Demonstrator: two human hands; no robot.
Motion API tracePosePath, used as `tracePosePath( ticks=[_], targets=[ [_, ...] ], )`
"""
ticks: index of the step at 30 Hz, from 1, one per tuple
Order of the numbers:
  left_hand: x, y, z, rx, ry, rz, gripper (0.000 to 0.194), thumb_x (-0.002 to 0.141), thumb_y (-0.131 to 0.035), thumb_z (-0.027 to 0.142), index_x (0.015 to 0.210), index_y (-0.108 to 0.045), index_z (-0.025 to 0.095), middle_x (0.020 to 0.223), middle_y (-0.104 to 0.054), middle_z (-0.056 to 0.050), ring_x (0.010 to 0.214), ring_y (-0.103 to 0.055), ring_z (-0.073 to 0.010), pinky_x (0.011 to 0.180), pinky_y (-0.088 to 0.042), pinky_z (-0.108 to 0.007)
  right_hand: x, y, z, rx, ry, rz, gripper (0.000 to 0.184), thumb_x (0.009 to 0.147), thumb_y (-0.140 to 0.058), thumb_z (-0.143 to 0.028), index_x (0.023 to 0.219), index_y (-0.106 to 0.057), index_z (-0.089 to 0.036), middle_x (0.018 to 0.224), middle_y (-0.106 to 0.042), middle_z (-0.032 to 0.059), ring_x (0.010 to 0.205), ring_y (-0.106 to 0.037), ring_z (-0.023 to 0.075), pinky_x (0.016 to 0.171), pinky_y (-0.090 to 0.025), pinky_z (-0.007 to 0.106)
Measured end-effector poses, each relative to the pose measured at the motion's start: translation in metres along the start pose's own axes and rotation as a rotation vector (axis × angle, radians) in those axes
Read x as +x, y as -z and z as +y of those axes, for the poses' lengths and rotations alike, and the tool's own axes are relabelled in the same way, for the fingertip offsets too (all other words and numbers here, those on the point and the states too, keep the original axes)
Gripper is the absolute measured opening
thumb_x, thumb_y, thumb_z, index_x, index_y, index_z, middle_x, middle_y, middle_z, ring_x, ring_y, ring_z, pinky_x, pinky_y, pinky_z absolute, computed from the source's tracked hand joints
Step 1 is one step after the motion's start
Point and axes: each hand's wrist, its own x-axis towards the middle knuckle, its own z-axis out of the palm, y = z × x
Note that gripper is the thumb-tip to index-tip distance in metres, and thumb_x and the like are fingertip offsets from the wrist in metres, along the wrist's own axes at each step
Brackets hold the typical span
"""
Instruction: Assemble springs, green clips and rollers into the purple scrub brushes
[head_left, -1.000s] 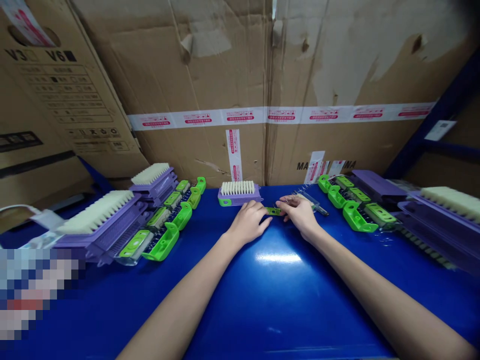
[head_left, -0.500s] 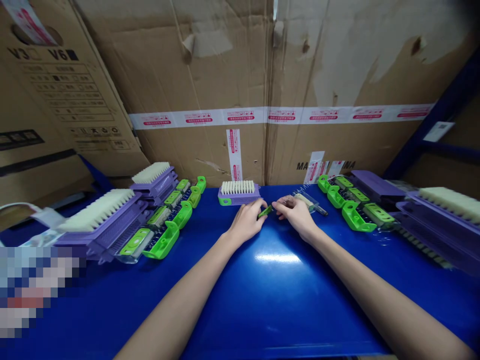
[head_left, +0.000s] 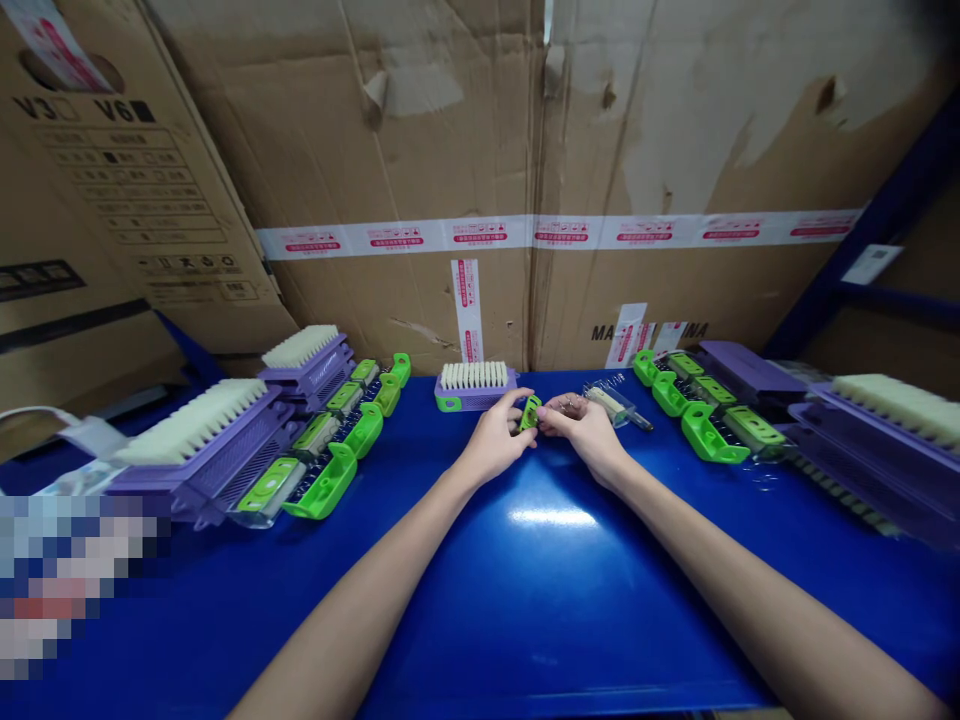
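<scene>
- Green flat holed plate (head_left: 530,412), tilted, near the far edge of the glossy blue table (head_left: 480,600)
- Left hand (head_left: 495,438) pinches it between thumb and fingers, presumably steadying it
- Right hand (head_left: 591,430): fingertips bunched close beside it; whether they grip anything, I cannot tell

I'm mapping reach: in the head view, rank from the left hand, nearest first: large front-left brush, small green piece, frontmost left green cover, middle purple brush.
1. Small green piece: held by the left hand.
2. Middle purple brush: just beyond it.
3. Frontmost left green cover: off to the left.
4. Large front-left brush: farther left.
</scene>
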Motion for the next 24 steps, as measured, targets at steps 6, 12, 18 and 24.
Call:
tracePosePath(
  ticks=[6,12,18,24],
  targets=[
    [-0.0015,0.0018,0.0039,-0.093,0.044,0.008,0.044,0.074,-0.064,0.009,0.112,-0.043,0.016,0.076,-0.066,-0.002,0.065,-0.067,-0.0137,0.066,-0.052,-0.027,0.0,0.0014,-0.0006,0.049,-0.019,-0.016,0.043,0.05,-0.083,-0.045,0.071,-0.06,-0.015,0.066,-0.065,0.0011,0.061,-0.06,0.0132,0.063,-0.05,0.027],
    [-0.0004,0.0047,0.002,-0.184,0.03,-0.018,0.04,0.074,-0.062,0.007,0.106,-0.042,0.018,0.072,-0.064,0.001,0.068,-0.067,-0.0133,0.07,-0.052,-0.027,0.0007,0.0026,0.0005,0.035,-0.011,-0.044,0.042,0.052,-0.081,-0.045,0.072,-0.061,-0.015,0.064,-0.065,0.0014,0.061,-0.06,0.0135,0.064,-0.049,0.027],
    [-0.0002,0.0029,0.0002,-0.162,-0.008,0.012,0.03,0.078,-0.059,0.013,0.101,-0.041,0.02,0.062,-0.059,0.006,0.063,-0.064,-0.0106,0.064,-0.047,-0.022,0.001,0.0025,0.0045,-0.078,0.092,-0.048,0.037,0.059,-0.077,-0.044,0.076,-0.061,-0.016,0.067,-0.064,0.0015,0.064,-0.06,0.0145,0.065,-0.049,0.028],
    [0.0004,0.0013,-0.003,-0.077,-0.026,0.062,0.024,0.081,-0.056,0.017,0.101,-0.043,0.02,0.062,-0.059,0.006,0.059,-0.062,-0.0096,0.062,-0.048,-0.022,0.0016,0.0025,0.0069,-0.156,0.165,-0.024,0.032,0.064,-0.074,-0.04,0.082,-0.063,-0.016,0.07,-0.067,0.0026,0.066,-0.062,0.0164,0.064,-0.05,0.029]
  ],
)
